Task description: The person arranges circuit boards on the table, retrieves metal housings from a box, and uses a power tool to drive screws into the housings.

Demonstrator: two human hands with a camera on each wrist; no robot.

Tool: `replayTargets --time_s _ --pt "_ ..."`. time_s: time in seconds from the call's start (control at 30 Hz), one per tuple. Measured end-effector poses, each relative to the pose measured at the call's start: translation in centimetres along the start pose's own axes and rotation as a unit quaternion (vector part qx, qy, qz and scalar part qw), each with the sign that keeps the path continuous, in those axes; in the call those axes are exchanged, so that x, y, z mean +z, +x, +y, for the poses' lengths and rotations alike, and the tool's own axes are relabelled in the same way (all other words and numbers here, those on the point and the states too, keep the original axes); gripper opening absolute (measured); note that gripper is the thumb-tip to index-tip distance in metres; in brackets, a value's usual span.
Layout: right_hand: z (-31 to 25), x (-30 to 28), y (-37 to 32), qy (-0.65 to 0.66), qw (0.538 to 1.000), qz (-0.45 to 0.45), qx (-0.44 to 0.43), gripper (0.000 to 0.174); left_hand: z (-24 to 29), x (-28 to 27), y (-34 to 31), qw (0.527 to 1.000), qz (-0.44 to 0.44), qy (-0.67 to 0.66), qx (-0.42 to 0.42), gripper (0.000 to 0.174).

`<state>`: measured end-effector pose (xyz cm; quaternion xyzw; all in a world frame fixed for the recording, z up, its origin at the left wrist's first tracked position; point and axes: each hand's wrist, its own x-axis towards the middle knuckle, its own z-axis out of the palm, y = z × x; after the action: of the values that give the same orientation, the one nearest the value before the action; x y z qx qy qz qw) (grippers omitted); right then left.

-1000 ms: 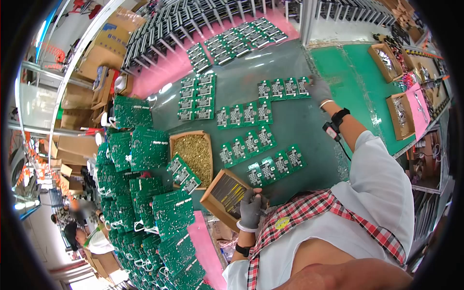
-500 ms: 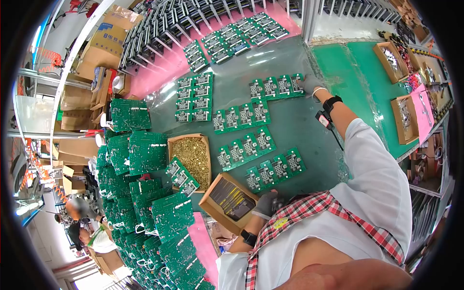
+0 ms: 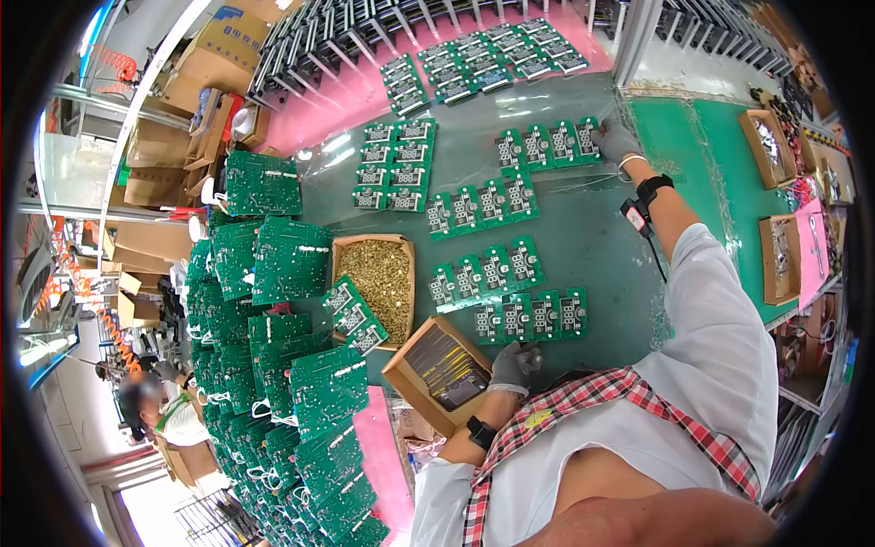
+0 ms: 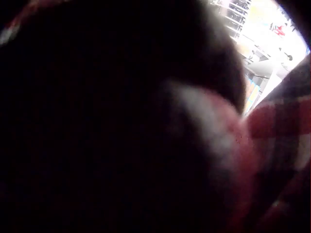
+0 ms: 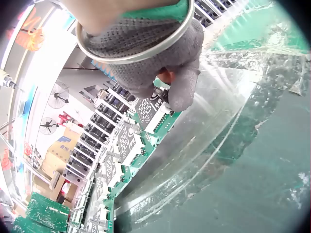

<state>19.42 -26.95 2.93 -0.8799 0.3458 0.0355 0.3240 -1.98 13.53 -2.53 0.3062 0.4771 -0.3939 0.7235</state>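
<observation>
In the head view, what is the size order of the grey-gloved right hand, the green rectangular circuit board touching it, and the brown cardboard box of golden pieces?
Largest first:
1. Brown cardboard box
2. Green circuit board
3. Grey-gloved right hand

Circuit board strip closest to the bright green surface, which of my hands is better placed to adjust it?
The right, I'd judge: the right hand touches that circuit board strip at its end, while the left hand is beside the cardboard box, with other strips between.

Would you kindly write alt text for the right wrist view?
A gloved right hand pinches the end of a green circuit board carrying a row of displays. Behind stand a rack and fans; a green tabletop fills the lower right.
</observation>
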Motion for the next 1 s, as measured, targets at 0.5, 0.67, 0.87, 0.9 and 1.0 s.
replayTargets --time_s 0.5,0.67,0.87,0.9,1.0 --pt "-1.4 2.2 5.0 -0.080 0.991 0.016 -0.110 0.047 0.0 -0.9 -0.8 0.453 0.020 0.828 0.329 0.028" --pt "-7.6 6.3 3.1 0.043 0.988 -0.119 -0.089 0.044 -0.8 -2.7 -0.4 0.514 0.075 0.779 0.350 0.028" --pt "-9.3 7.7 1.8 0.044 0.978 -0.189 -0.078 0.042 0.9 -0.3 -1.1 0.538 0.138 0.729 0.400 0.031" --pt "-8.9 8.0 1.8 0.058 0.976 -0.196 -0.080 0.042 1.4 0.2 -1.1 0.554 0.133 0.721 0.396 0.030" --pt "-9.0 6.4 0.2 0.095 0.969 -0.214 -0.079 0.042 3.1 2.2 -1.9 0.597 0.102 0.702 0.373 0.025"
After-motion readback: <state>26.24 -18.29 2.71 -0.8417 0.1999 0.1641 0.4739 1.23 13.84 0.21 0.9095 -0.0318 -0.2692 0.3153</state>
